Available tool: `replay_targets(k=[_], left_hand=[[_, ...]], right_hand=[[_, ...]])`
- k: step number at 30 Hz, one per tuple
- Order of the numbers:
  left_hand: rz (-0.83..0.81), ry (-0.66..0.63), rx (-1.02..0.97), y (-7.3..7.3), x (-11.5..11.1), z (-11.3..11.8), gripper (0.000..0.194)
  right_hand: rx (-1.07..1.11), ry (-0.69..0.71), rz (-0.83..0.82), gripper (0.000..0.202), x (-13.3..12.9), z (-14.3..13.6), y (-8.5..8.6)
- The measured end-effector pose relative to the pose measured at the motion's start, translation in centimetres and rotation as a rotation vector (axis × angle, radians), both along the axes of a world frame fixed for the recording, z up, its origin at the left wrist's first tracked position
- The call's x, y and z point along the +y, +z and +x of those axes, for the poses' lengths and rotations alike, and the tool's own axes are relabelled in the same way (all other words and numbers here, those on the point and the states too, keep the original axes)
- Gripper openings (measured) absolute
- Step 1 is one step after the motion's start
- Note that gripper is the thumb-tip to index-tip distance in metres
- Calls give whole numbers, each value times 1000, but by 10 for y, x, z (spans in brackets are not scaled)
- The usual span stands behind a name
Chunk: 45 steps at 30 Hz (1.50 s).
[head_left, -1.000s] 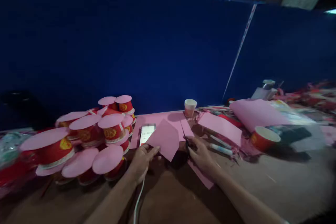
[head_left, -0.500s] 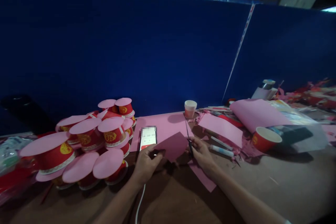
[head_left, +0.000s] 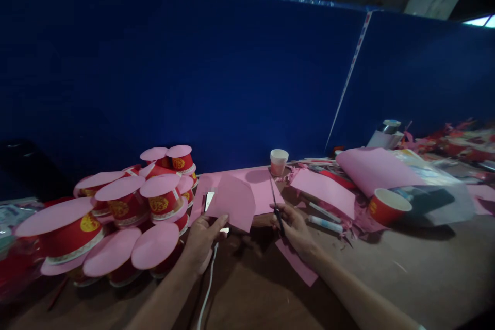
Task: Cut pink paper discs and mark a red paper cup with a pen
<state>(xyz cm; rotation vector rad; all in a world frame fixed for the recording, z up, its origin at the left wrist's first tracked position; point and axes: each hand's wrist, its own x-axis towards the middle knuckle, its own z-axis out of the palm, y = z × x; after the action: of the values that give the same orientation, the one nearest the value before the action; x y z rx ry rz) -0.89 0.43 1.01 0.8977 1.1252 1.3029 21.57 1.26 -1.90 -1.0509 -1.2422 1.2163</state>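
Note:
My left hand (head_left: 203, 241) pinches the lower edge of a pink paper piece (head_left: 234, 201), which has one curved side and a pointed lower corner. Behind that piece lies a larger pink sheet (head_left: 265, 188) on the table, and a lit phone (head_left: 210, 199) is mostly covered by the paper and hand. In my right hand (head_left: 296, 232) is a pair of scissors (head_left: 279, 219), with the blades pointing away from me and apart from the held paper. A pink offcut (head_left: 296, 262) lies under the right wrist.
Several red paper cups with pink discs (head_left: 158, 198) are stacked at left. A small cup (head_left: 279, 162) stands near the blue partition (head_left: 216, 77). To the right are a marker (head_left: 326, 224), a red cup (head_left: 390, 206), pink sheets and scraps. A white cable (head_left: 209, 283) runs toward me.
The pink piece has turned and moved left, away from the scissors, and now covers more of the phone. My left hand has shifted slightly left; the right hand still holds the scissors.

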Motion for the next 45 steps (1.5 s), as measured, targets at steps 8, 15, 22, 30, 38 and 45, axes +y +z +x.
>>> replay_targets(k=[8, 15, 22, 30, 38, 45], left_hand=[[-79, 31, -86, -1, -3, 10, 27], [-120, 45, -58, -5, 0, 11, 28], [-129, -1, -34, -3, -3, 12, 26], [-144, -7, -19, -2, -5, 13, 30], [-155, 6, -26, 2, -6, 16, 32], [-152, -6, -14, 1, -6, 16, 32]], right_hand=[[-14, 120, 35, 39, -18, -6, 12], [-17, 179, 48, 33, -22, -8, 14], [27, 203, -10, 28, -21, -10, 13], [37, 223, -5, 31, -20, -10, 10], [39, 214, 20, 31, -21, -12, 14], [56, 229, 14, 29, -22, -11, 14]])
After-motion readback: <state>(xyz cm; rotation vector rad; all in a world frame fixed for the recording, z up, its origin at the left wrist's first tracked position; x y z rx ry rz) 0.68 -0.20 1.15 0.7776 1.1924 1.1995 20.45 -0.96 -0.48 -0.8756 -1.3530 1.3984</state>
